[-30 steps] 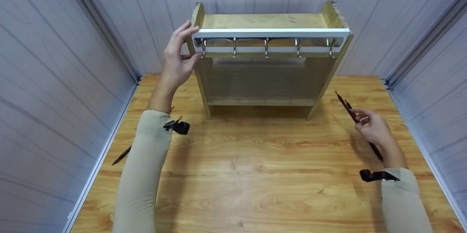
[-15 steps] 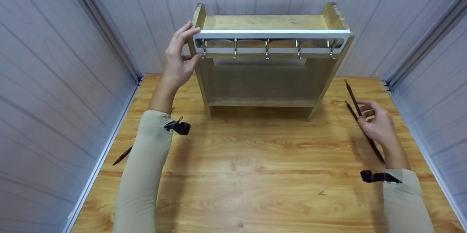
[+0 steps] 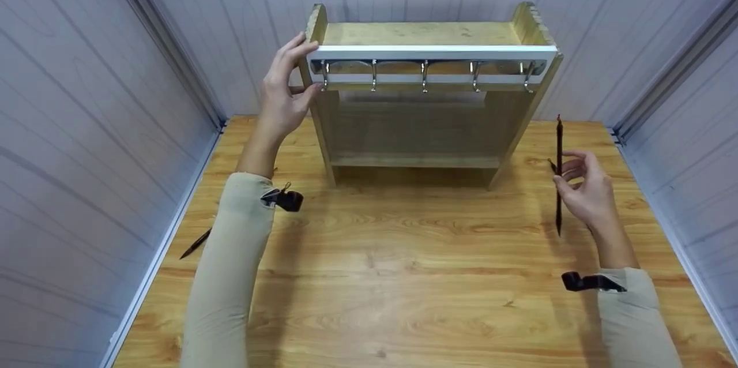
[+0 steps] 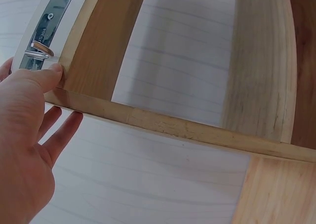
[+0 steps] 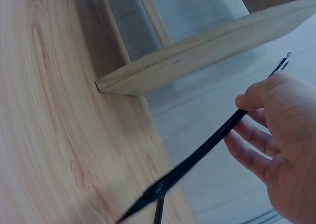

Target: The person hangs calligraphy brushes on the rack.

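In the head view my left hand holds the upper left corner of a small wooden shelf, thumb in front and fingers over the side. Across its top front runs a white rail with several metal hooks; the left wrist view shows my thumb by its end. To the right of the shelf, my right hand pinches a dark calligraphy brush between thumb and fingertips. It stands nearly upright, hanging loop up and pointed bristles down. Behind it lies a second brush, partly hidden by the hand.
Another dark brush lies on the wood-grain table at the left, mostly covered by my left sleeve. Pale panel walls close in the table at the back and both sides.
My right hand has lifted its brush off the table, away from the one beside it, and turned it from slanted to nearly vertical. The left hand keeps its hold on the shelf.
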`<state>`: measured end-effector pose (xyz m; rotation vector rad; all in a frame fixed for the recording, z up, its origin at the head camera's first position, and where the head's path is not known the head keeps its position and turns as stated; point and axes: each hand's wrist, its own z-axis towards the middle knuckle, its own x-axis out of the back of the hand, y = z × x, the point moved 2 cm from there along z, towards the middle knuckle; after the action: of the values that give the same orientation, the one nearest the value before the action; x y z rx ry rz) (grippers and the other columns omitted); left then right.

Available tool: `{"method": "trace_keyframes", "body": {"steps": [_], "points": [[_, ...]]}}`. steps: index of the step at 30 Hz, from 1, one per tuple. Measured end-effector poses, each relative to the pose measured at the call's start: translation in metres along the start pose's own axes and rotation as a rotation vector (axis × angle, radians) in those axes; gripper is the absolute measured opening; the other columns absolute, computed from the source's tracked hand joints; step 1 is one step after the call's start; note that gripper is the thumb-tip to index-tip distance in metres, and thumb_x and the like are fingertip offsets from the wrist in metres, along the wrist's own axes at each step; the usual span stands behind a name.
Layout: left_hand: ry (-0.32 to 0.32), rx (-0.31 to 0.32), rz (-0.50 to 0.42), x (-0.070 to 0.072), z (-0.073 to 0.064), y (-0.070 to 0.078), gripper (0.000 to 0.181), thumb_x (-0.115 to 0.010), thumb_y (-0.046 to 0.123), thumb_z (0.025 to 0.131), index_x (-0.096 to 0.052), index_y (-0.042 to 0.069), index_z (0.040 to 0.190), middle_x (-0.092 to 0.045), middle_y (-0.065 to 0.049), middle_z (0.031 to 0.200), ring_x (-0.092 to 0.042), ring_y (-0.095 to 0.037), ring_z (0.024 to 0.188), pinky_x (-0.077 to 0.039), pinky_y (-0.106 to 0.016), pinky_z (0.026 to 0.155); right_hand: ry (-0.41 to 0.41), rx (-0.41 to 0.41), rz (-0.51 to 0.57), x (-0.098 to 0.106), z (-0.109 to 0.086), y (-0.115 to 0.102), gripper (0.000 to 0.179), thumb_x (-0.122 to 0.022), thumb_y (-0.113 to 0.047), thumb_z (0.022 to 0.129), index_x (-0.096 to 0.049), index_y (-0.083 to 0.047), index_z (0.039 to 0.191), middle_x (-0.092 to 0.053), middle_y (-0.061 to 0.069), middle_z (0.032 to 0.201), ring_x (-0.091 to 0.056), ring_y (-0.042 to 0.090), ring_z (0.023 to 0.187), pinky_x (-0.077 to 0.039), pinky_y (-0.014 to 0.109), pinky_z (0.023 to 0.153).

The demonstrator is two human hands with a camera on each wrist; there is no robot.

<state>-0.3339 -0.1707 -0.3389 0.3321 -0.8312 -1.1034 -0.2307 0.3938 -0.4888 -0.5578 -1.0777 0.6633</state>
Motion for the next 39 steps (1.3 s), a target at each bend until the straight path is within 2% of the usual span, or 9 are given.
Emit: {"method": "trace_keyframes", "body": {"steps": [2, 5, 8, 11, 19, 25, 32, 39], "points": [[0.004, -0.003, -0.001, 0.000, 0.000, 0.000, 0.055, -0.074, -0.001, 0.104, -0.061, 0.008, 0.157, -0.043, -0.020, 0.179, -0.059, -0.032, 0.156, -0.072, -0.046, 0.098, 0.020, 0.009, 0.006, -0.002, 0.000, -0.003, 0.053, -0.076, 0.002, 0.102, -0.056, 0.002, 0.152, -0.069, 0.014, 0.113, -0.054, -0.016, 0.091, -0.045, 0.001, 0.073], [0.009, -0.009, 0.004, -0.001, 0.000, 0.001, 0.055, -0.075, -0.001, 0.104, -0.061, 0.008, 0.157, -0.043, -0.020, 0.179, -0.058, -0.032, 0.157, -0.072, -0.045, 0.098, 0.050, 0.026, 0.025, -0.004, 0.001, -0.007, 0.055, -0.077, 0.002, 0.102, -0.056, 0.003, 0.153, -0.067, 0.004, 0.108, -0.056, -0.016, 0.090, -0.045, 0.001, 0.071], [0.015, -0.012, 0.003, -0.001, 0.000, 0.001, 0.055, -0.075, -0.001, 0.104, -0.062, 0.009, 0.157, -0.044, -0.020, 0.179, -0.058, -0.033, 0.158, -0.072, -0.047, 0.098, 0.085, 0.047, 0.060, -0.006, 0.001, -0.012, 0.055, -0.077, 0.003, 0.102, -0.058, 0.003, 0.153, -0.063, -0.008, 0.104, -0.057, -0.014, 0.089, -0.046, 0.002, 0.069], [0.018, -0.011, 0.003, -0.001, 0.000, 0.002, 0.055, -0.075, -0.001, 0.104, -0.062, 0.010, 0.156, -0.044, -0.019, 0.179, -0.057, -0.033, 0.158, -0.071, -0.050, 0.098, 0.126, 0.082, 0.093, -0.008, 0.001, -0.016, 0.054, -0.077, 0.006, 0.100, -0.060, 0.004, 0.151, -0.061, -0.015, 0.102, -0.059, -0.013, 0.089, -0.046, 0.001, 0.067], [0.027, 0.002, -0.003, -0.001, 0.000, 0.002, 0.056, -0.077, -0.001, 0.102, -0.063, 0.009, 0.156, -0.045, -0.019, 0.178, -0.062, -0.030, 0.152, -0.072, -0.049, 0.095, 0.203, 0.209, 0.127, -0.007, 0.004, -0.038, 0.055, -0.074, 0.012, 0.098, -0.057, 0.008, 0.151, -0.069, -0.001, 0.101, -0.062, -0.016, 0.090, -0.051, -0.002, 0.070], [0.031, 0.002, -0.003, 0.000, 0.000, 0.001, 0.056, -0.077, -0.001, 0.102, -0.063, 0.009, 0.156, -0.046, -0.017, 0.178, -0.064, -0.029, 0.150, -0.073, -0.047, 0.094, 0.241, 0.258, 0.162, -0.011, 0.005, -0.051, 0.059, -0.074, 0.013, 0.097, -0.057, 0.006, 0.153, -0.070, 0.005, 0.102, -0.065, -0.017, 0.092, -0.052, -0.002, 0.071], [0.035, 0.005, -0.009, -0.002, -0.001, 0.001, 0.057, -0.076, -0.003, 0.102, -0.064, 0.010, 0.155, -0.046, -0.016, 0.178, -0.060, -0.032, 0.154, -0.072, -0.051, 0.097, 0.301, 0.302, 0.218, -0.020, 0.006, -0.066, 0.061, -0.077, 0.017, 0.094, -0.058, 0.008, 0.151, -0.063, -0.024, 0.105, -0.065, -0.015, 0.090, -0.052, -0.002, 0.071], [0.033, 0.012, -0.012, -0.001, -0.002, 0.001, 0.057, -0.076, -0.003, 0.102, -0.063, 0.010, 0.156, -0.045, -0.016, 0.179, -0.061, -0.032, 0.153, -0.072, -0.049, 0.098, 0.319, 0.331, 0.248, -0.027, 0.009, -0.088, 0.059, -0.079, 0.016, 0.092, -0.062, 0.006, 0.149, -0.065, -0.027, 0.101, -0.067, -0.013, 0.088, -0.054, 0.000, 0.071]]}}
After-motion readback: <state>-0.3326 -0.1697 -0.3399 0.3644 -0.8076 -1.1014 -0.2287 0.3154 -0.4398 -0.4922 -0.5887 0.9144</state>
